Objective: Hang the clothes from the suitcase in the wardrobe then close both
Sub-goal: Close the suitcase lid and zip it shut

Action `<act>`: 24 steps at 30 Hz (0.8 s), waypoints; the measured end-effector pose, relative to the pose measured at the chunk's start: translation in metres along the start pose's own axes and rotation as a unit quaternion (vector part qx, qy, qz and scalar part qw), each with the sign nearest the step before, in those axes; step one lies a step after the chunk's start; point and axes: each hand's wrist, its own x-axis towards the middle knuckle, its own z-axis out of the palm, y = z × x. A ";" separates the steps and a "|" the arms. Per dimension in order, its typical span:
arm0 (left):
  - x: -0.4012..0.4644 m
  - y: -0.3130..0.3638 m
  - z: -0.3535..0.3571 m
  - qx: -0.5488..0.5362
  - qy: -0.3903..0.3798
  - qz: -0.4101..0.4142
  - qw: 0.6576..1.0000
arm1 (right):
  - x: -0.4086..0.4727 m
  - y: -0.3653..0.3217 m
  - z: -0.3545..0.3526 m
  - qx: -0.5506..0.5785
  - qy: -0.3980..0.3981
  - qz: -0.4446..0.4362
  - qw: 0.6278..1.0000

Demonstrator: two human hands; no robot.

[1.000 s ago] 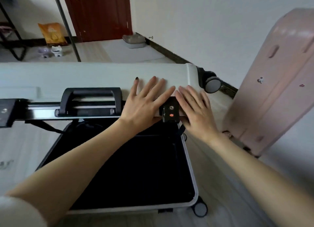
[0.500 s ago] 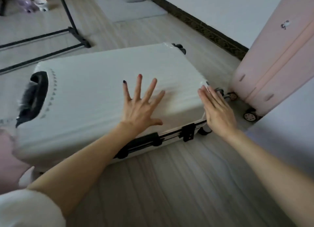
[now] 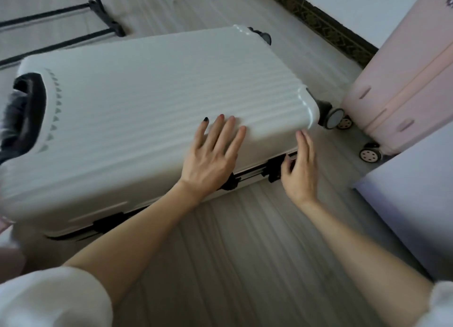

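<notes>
The white ribbed suitcase (image 3: 147, 111) lies flat on the wooden floor with its lid down. My left hand (image 3: 210, 155) rests flat on the lid near the front edge, fingers spread. My right hand (image 3: 299, 169) is at the front side of the case, thumb and fingers touching the black latch (image 3: 275, 168) near the right corner. A second black latch (image 3: 107, 222) sits further left on the same side. No clothes are visible and the wardrobe is out of view.
A pink suitcase (image 3: 404, 86) stands upright on wheels at the right, close to the white case's wheel (image 3: 334, 118). A black rack base (image 3: 98, 30) crosses the floor behind. A pale panel (image 3: 411, 204) juts in at the right. Dark skirting runs along the far wall.
The suitcase lid went from upright and open to fully down. My left hand slid toward the front edge of the lid; my right hand moved from the corner down to the right latch.
</notes>
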 end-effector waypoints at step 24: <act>0.003 -0.017 -0.003 -0.093 -0.084 -0.117 0.985 | -0.004 0.005 0.043 -0.191 -0.271 0.104 0.938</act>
